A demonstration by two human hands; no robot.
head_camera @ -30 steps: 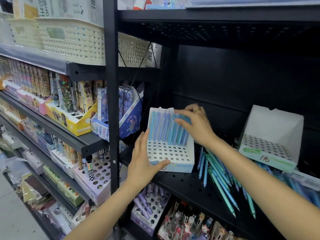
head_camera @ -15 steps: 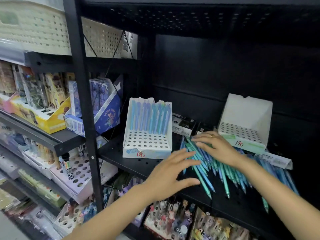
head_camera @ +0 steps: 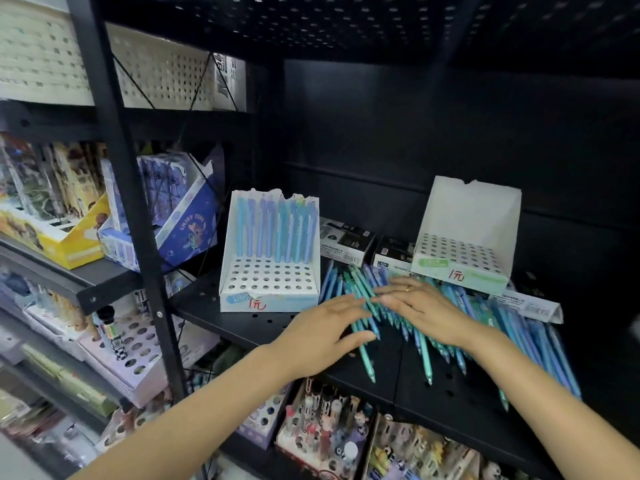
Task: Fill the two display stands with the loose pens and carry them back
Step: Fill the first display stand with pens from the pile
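Two white cardboard display stands sit on a black perforated shelf [head_camera: 457, 393]. The left stand [head_camera: 270, 282] holds a back row of blue pens; its front holes are bare. The right stand [head_camera: 464, 251] holds no pens. Between and below them lies a heap of loose blue and teal pens [head_camera: 426, 355]. My left hand [head_camera: 322, 336] lies flat with straight fingers at the heap's left edge. My right hand [head_camera: 422, 306], a ring on one finger, rests flat on top of the pens.
Small black boxes [head_camera: 346, 240] stand behind the pens. A black upright post [head_camera: 138, 237] divides this bay from shelves of colourful stationery boxes [head_camera: 162, 216] on the left. More pen stands [head_camera: 325, 431] fill the shelf below.
My hands left the left stand, which now sits on the shelf. Both hands moved right onto the loose pens, and the left hand has come up beside the right.
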